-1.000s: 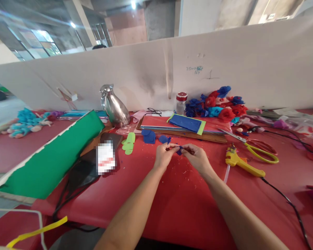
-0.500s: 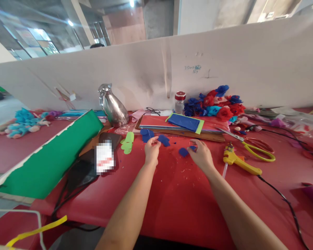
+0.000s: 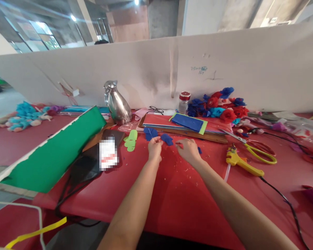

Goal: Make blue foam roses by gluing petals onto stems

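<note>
My left hand (image 3: 154, 149) is closed in a pinch over the red work surface (image 3: 172, 194). A thin, wire-like strand rises from its fingertips across a cluster of blue paper petals (image 3: 149, 133). Another blue petal piece (image 3: 167, 139) lies just right of those fingers. My right hand (image 3: 189, 149) is a short way to the right, its fingers drawn together and pointing at the left hand. Whatever it pinches is too small or hidden to name. A blue scrap (image 3: 199, 150) shows beside its wrist. Light green paper petals (image 3: 130, 140) lie left of my left hand.
Behind the hands, a stack of coloured sheets (image 3: 156, 120) bears a folded blue piece (image 3: 187, 123). Scissors (image 3: 261, 151) and a yellow glue gun (image 3: 241, 162) with a cord lie right. Paper flowers (image 3: 224, 107), a jar (image 3: 184, 103) and a metal jug (image 3: 118, 106) stand along the partition.
My right hand has moved left, closer to my left hand, and away from the blue scraps it was over. The left hand keeps its pinch. The view has shifted slightly.
</note>
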A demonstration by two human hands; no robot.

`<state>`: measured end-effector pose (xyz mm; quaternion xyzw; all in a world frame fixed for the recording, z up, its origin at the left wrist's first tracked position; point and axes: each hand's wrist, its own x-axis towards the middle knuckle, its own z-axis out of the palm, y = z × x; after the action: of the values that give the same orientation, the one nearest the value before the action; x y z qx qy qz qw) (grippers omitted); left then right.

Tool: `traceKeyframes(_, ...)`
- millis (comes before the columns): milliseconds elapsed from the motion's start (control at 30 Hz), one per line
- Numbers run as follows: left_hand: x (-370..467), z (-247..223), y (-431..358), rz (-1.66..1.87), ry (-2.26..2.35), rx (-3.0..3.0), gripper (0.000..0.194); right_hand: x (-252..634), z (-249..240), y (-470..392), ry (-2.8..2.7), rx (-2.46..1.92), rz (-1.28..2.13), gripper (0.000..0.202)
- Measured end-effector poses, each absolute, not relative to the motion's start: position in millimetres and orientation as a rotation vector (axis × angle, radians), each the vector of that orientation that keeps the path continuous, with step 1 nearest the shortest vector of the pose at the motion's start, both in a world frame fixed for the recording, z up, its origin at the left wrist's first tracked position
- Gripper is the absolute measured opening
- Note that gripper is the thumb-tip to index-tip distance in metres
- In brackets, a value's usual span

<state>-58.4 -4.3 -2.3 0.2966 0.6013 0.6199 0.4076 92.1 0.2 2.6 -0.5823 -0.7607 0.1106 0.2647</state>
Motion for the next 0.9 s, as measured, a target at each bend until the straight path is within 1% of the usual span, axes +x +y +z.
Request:
traceKeyframes(133,-57,-3,-3,1.555,1.53,0.681,0.022,60,4,29,-1.944,-1.753,0.333,0.023)
traceKeyframes(300,-57,2,-5,1.595,1.582,0.618,0.022,50,3,44,-1.896,-1.738,0.358,0.004)
traceKeyframes(400,-54,7,-7,1.629,1.547,0.603,0.027,63,5,41,-1.877,-1.661,0.43,0.007)
traceKeyframes(500,-48,13,-10,1.568,1.43,0.686,0.03,78,5,31,-1.863,-1.563,0.537,0.012)
traceKeyframes(633,-43,17,-16,1.454,1.344,0.84,0.009,91,1,14,-1.776,-1.347,0.777,0.013)
traceKeyframes(700,-43,18,-18,1.438,1.346,0.841,0.009,97,-1,6,-1.723,-1.313,0.833,0.014)
traceKeyframes(800,-44,20,-20,1.421,1.359,0.824,0.012,108,-3,-4,-1.611,-1.424,0.773,0.015)
traceKeyframes(900,-42,22,-21,1.395,1.355,0.851,0.012,118,-1,-11,-1.55,-1.506,0.61,0.018)
